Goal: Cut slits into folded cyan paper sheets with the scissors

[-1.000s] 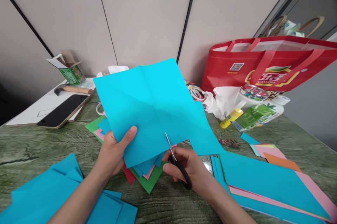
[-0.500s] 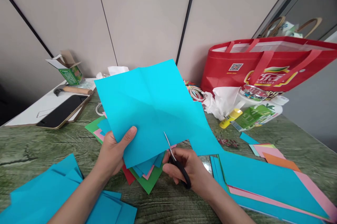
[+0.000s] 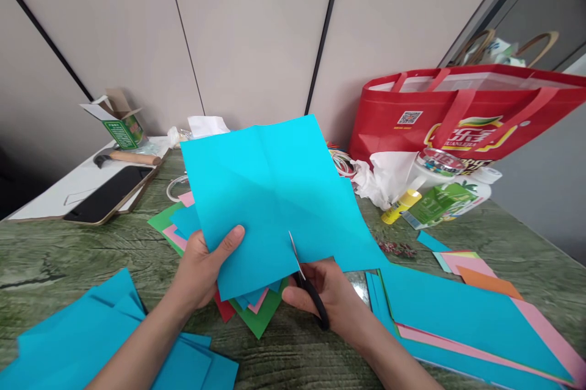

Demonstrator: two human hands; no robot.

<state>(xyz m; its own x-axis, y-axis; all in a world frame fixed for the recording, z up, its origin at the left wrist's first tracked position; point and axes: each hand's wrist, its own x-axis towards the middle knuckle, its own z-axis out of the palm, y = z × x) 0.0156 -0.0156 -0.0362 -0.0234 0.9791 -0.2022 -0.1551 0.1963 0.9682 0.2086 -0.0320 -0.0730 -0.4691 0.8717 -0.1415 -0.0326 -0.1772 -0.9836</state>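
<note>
A creased sheet of blue paper (image 3: 274, 188) is held up by my left hand (image 3: 206, 265), its thumb on the front near the lower left corner. My right hand (image 3: 325, 295) grips a pair of scissors (image 3: 311, 295) with black handles. One blade lies over the front of the sheet at its lower edge; the other blade is hidden behind the paper. Beneath the sheet, a pile of green paper (image 3: 263, 320), blue, pink and red pieces lies on the table. Below my left forearm rests a stack of blue sheets (image 3: 68, 341).
More blue sheets (image 3: 471, 310) with pink and orange ones lie at the right. Behind them stand a glue stick (image 3: 401, 206), a crumpled tissue (image 3: 384, 176) and a red bag (image 3: 398, 121). A phone (image 3: 110, 195), a hammer (image 3: 128, 157) and a green box (image 3: 121, 127) are at the left.
My left hand and the blue sheet have shifted slightly right, with the sheet's top edge lower. The scissors stay at the sheet's lower edge, and my right hand has barely moved.
</note>
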